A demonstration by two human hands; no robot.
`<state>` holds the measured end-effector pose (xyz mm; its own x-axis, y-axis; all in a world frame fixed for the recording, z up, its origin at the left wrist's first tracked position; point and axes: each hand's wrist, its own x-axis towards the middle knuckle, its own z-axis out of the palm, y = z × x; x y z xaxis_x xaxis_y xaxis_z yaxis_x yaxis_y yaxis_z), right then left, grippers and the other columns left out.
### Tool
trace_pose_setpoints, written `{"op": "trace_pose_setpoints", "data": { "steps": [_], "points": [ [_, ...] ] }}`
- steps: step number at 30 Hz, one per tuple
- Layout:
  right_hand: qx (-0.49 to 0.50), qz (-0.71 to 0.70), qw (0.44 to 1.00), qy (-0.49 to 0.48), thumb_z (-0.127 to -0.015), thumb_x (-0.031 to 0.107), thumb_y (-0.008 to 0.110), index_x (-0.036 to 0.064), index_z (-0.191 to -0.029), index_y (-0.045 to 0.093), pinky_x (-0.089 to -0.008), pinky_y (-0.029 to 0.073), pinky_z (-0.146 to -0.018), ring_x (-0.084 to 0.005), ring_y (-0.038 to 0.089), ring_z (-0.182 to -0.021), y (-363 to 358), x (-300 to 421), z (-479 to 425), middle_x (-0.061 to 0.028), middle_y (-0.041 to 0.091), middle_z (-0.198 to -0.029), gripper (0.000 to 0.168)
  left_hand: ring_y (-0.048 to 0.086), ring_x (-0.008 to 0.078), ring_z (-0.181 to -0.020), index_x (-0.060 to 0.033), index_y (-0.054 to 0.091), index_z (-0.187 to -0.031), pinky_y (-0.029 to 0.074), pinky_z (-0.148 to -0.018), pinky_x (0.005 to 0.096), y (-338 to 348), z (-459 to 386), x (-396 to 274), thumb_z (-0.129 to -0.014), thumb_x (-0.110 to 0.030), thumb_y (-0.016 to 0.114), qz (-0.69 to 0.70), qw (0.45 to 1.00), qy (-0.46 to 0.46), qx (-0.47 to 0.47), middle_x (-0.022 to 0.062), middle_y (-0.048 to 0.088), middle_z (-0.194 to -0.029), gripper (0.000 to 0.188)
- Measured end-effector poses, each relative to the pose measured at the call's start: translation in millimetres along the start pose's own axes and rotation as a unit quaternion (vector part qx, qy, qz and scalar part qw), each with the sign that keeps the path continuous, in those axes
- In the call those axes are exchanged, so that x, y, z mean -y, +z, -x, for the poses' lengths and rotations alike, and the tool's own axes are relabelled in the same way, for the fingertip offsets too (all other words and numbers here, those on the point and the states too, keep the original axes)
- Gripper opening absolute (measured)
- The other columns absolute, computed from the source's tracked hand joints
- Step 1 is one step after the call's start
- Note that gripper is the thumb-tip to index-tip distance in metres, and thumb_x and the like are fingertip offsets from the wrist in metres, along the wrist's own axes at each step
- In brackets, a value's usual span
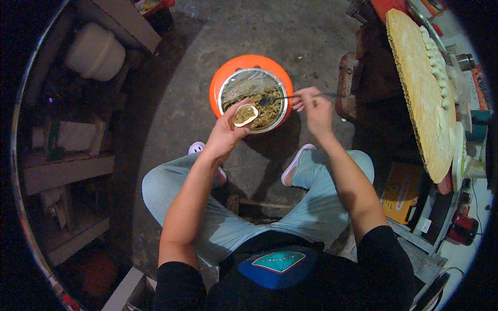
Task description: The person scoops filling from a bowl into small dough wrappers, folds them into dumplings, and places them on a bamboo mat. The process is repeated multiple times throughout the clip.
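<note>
On my left hand (pixel 226 134) rests a round dough wrapper (pixel 253 117) with brownish-green filling (pixel 244 115) spread over its middle. The hand hovers at the near rim of a metal bowl (pixel 286 110). Chopped filling (pixel 270 112) fills the bowl's near part, and clear plastic film (pixel 251 82) covers the far part. My right hand (pixel 314 109) grips the handle of a dark spoon (pixel 268 101), whose head is over the filling in the bowl. Beneath the bowl is an orange round stool (pixel 221 72).
To the right, a round wooden board (pixel 418 101) carries a row of folded dumplings (pixel 435 64) and flat dough wrappers (pixel 443 124). A yellow box (pixel 400 192) sits below it. Wooden shelving (pixel 70 171) and a pale bucket (pixel 96 52) are at left.
</note>
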<state>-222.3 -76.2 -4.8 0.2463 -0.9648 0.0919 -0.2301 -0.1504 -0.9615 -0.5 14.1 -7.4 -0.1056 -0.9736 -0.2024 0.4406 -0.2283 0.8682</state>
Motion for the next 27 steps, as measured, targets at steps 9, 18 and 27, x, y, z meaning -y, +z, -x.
{"op": "trace_pose_setpoints", "data": {
  "steps": [9,18,27],
  "points": [
    [0.177,0.347,0.837,-0.385,-0.072,0.017,0.062,0.005,-0.088,0.061,-0.0347,0.047,-0.080,-0.0241,0.056,-0.096,34.8,-23.1,33.5,-0.0067,0.058,-0.096,0.020,0.057,0.0115,-0.094,0.0010,0.051,-0.112,0.047,-0.082,0.0265,3.1,1.2,-13.6,-0.085,-0.006,0.058,-0.144,0.988,0.014,-0.054,0.0072,0.059,-0.104,0.028],
    [0.130,0.261,0.922,-0.255,-0.077,0.020,0.063,0.007,-0.102,0.057,-0.0383,0.041,-0.081,-0.0267,0.055,-0.090,33.9,3.4,27.2,-0.0077,0.057,-0.095,0.030,0.057,0.0099,-0.085,0.0000,0.054,-0.108,0.048,-0.077,0.0243,3.3,4.0,-13.3,-0.085,-0.009,0.059,-0.117,0.993,0.020,-0.024,0.0045,0.060,-0.097,0.026],
    [0.040,0.192,0.922,-0.333,-0.069,0.020,0.071,0.009,-0.093,0.062,-0.0358,0.044,-0.070,-0.0257,0.055,-0.081,44.9,40.9,24.0,-0.0065,0.057,-0.084,0.028,0.057,0.0098,-0.086,-0.0010,0.053,-0.109,0.048,-0.076,0.0240,9.5,3.4,-10.4,-0.085,-0.010,0.059,-0.057,0.998,0.013,-0.032,0.0038,0.059,-0.099,0.027]
  ]
}}
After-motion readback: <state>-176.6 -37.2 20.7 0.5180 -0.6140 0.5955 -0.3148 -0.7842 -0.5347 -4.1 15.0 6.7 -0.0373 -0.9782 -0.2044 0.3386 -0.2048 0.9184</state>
